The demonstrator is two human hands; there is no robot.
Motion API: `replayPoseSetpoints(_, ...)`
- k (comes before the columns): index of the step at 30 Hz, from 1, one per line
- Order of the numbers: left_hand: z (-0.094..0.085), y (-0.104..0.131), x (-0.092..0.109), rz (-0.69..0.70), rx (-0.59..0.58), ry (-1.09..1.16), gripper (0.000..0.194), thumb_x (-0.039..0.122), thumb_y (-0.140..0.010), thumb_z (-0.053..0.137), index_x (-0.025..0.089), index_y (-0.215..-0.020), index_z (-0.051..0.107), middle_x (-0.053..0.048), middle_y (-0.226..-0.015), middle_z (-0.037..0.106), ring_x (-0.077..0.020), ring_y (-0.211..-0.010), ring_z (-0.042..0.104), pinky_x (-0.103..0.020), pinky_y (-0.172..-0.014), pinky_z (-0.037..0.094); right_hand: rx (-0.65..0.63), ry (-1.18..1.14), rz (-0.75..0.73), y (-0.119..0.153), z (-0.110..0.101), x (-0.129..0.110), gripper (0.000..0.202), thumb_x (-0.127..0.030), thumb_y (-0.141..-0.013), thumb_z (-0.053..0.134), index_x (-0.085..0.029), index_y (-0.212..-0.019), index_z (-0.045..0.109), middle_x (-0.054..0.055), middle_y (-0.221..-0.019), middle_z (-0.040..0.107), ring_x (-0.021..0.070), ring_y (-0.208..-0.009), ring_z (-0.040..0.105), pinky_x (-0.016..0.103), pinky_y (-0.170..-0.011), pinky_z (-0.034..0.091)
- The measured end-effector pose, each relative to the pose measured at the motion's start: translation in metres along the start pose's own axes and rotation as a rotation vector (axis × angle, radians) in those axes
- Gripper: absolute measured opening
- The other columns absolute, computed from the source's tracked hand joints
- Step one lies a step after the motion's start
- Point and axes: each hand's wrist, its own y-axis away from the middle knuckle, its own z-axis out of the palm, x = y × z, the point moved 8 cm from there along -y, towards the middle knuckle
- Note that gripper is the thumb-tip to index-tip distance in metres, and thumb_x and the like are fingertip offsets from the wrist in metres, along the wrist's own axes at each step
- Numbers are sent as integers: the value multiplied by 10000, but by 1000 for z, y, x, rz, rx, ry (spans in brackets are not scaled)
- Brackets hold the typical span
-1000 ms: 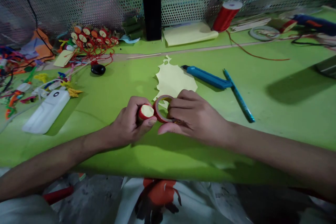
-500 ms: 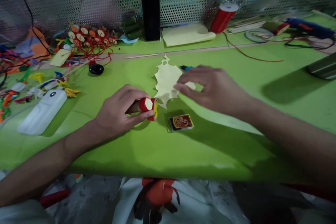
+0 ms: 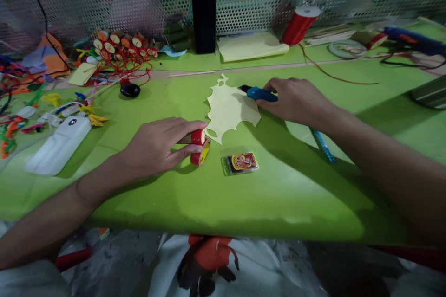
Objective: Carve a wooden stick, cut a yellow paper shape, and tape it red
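My left hand (image 3: 156,146) is closed on a short brown tube with a red band (image 3: 198,136) at its end. A red ring with a yellow inside, like a small roll of tape (image 3: 201,154), sits against it at the fingertips. My right hand (image 3: 294,100) grips a blue utility knife (image 3: 259,94), its dark tip pointing left over the table. Between the hands lies a pale yellow paper (image 3: 230,111) with scalloped, cut edges. Nearer to me is a small clear case with a red and yellow label (image 3: 243,162).
A blue pen (image 3: 322,145) lies under my right forearm. At left are a white device (image 3: 61,144), a black mouse-like object (image 3: 130,90) and several red-banded tubes (image 3: 121,44). Behind stand a black phone (image 3: 204,21) and a spool of red cord (image 3: 299,27); a glue gun (image 3: 414,39) lies far right.
My right hand, fingers curled over the paper before, has moved right and now holds the blue knife. The red ring at my left fingertips has tilted and sits lower.
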Motion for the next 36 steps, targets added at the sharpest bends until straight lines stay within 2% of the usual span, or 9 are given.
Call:
replayPoseSetpoints(3, -1, 6, -10, -77, 83, 59, 405, 518, -1041, 651, 271, -1358, 605, -54, -1199, 787, -214, -964, 796, -317, -828, 618, 56, -105, 32, 9, -21, -13, 414, -348, -971, 664, -85, -1288, 614, 221, -1101, 760, 207, -764, 576, 356, -686, 363)
replayPoseSetpoints(7, 0, 12, -8, -21, 110, 244, 388, 347, -1034, 683, 309, -1382, 516, -60, -1291, 744, -180, -938, 800, -311, -800, 644, 105, -221, -111, 29, -43, -41, 400, -336, -906, 745, -147, -1211, 568, 122, -990, 737, 167, -696, 552, 310, -613, 376)
replayPoseSetpoints(10, -2, 11, -3, 15, 100, 211, 372, 257, -1037, 645, 267, -1373, 487, -84, -1322, 723, -183, -1028, 786, -314, -828, 643, 56, -210, -276, 49, -44, -67, 337, -288, -850, 749, -190, -1115, 565, 58, -877, 714, 132, -566, 501, 282, -535, 328)
replayPoseSetpoints(15, -7, 3, 6, 28, 52, 25, 10, 236, -1059, 563, 236, -1068, 568, -61, -1182, 777, -196, -987, 772, -332, -825, 614, 34, -5, -493, 82, -39, -105, 200, -215, -894, 633, -184, -1085, 583, 36, -795, 708, 145, -494, 450, 308, -519, 215)
replayPoseSetpoints(17, -7, 0, 7, 17, 22, -23, 97, 220, -1049, 522, 247, -1004, 604, -54, -1200, 780, -213, -1024, 769, -344, -834, 607, 84, 75, -608, 94, -39, -117, 193, -166, -903, 604, -192, -1094, 590, 36, -802, 711, 172, -556, 524, 319, -561, 231)
replayPoseSetpoints(20, -4, 0, 7, 20, -1, -61, 184, 205, -1030, 493, 273, -1061, 661, -45, -1240, 775, -226, -1079, 761, -350, -848, 602, 170, 139, -709, 104, -41, -127, 248, -79, -901, 561, -206, -1112, 585, 28, -829, 696, 196, -663, 609, 323, -620, 272)
replayPoseSetpoints(25, 2, 2, 9, 23, -38, -137, 351, 204, -1041, 493, 288, -1348, 641, -75, -1341, 745, -259, -1152, 748, -375, -898, 597, 199, 164, -721, 108, -38, -132, 330, -40, -862, 581, -218, -1138, 556, 25, -886, 668, 216, -729, 641, 327, -615, 260)
replayPoseSetpoints(30, -1, -1, 15, 7, -15, -59, 397, 188, -1010, 533, 263, -1388, 628, -59, -1323, 762, -248, -1187, 742, -378, -1006, 584, 221, 157, -693, 113, -44, -139, 332, -49, -873, 583, -214, -1158, 547, 45, -921, 667, 226, -745, 624, 340, -606, 254)
replayPoseSetpoints(36, 1, -3, 14, -20, -25, -107, 384, 492, -1036, 629, 277, -1354, 626, -59, -1249, 782, -276, -1115, 748, -392, -931, 566, 233, 160, -691, 114, -48, -144, 356, -31, -839, 591, -204, -1148, 557, 51, -901, 645, 247, -754, 615, 349, -607, 268)
